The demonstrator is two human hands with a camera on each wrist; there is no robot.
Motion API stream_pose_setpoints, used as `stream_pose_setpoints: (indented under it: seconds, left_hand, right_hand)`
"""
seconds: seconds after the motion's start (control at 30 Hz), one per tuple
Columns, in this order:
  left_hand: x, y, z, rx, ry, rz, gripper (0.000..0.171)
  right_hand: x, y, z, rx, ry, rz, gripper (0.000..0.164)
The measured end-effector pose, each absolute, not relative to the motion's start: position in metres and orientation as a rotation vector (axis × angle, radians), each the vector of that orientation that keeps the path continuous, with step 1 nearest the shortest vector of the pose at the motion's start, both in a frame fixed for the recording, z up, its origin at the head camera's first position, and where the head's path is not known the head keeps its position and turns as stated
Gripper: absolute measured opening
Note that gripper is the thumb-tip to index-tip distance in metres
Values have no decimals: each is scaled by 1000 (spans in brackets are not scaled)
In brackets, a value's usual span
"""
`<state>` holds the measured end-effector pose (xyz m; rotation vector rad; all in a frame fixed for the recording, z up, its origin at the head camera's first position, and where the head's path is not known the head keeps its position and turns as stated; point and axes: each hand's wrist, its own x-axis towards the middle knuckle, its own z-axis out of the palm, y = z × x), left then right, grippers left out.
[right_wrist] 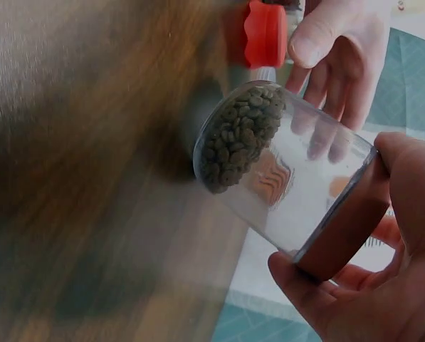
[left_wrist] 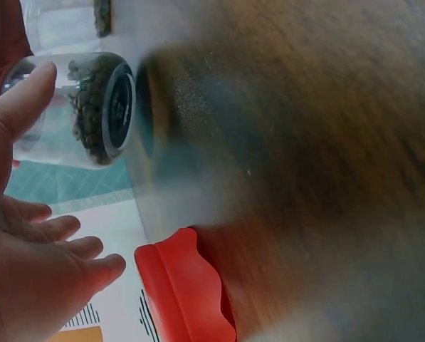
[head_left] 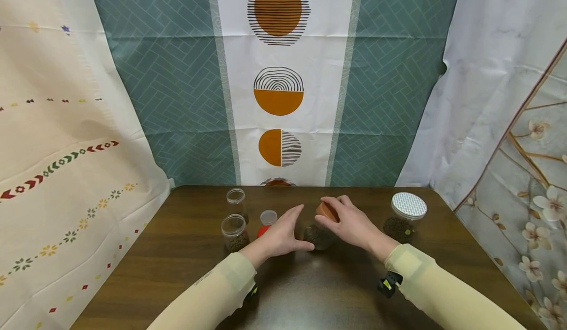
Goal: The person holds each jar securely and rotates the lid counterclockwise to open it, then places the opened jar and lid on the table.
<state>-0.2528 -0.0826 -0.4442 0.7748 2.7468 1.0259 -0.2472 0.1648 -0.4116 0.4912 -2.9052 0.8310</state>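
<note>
My right hand (head_left: 354, 224) grips the terracotta-coloured lid (right_wrist: 347, 221) of a clear jar (right_wrist: 297, 153), fingertips around its rim. Small brown ring-shaped pellets (right_wrist: 244, 132) lie in the jar's lower end. The jar is tilted, its base close to the table. Facing it from the left, my left hand (head_left: 282, 234) has its fingers extended and thumb apart, holding nothing. In the left wrist view its thumb overlaps the jar; whether they touch I cannot tell. Behind my left hand is a red piece with a scalloped edge (left_wrist: 184, 285), partly hidden in the head view.
Two clear jars, a rear one (head_left: 236, 203) and a front one (head_left: 234, 231), stand left of my left hand with brown contents. At right stands a jar with a white patterned lid (head_left: 409, 205). Patterned cloths (head_left: 177, 98) hang behind the brown table (head_left: 186, 251) and at its sides.
</note>
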Motion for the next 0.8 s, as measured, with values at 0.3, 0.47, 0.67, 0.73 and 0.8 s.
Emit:
stream_pose_setpoints:
  seconds: [0.3, 0.47, 0.67, 0.73, 0.8]
  left_hand:
    - [-245, -86, -446, 798, 2714, 1011, 115]
    - [-245, -85, -446, 782, 2707, 993, 114]
    - [-242, -84, -446, 806, 2715, 965, 111]
    - [-240, -84, -447, 825, 2716, 956, 110]
    - [-238, -84, -447, 839, 2717, 946, 109]
  right_hand:
    - [-240, 160, -415, 520, -2897, 938, 70]
    - [-239, 159, -416, 525, -2899, 1028, 70]
    - [-235, 157, -416, 548, -2889, 1091, 68]
    - [-233, 156, -417, 550, -2890, 1119, 67]
    - [-231, 155, -417, 549, -2892, 1137, 67]
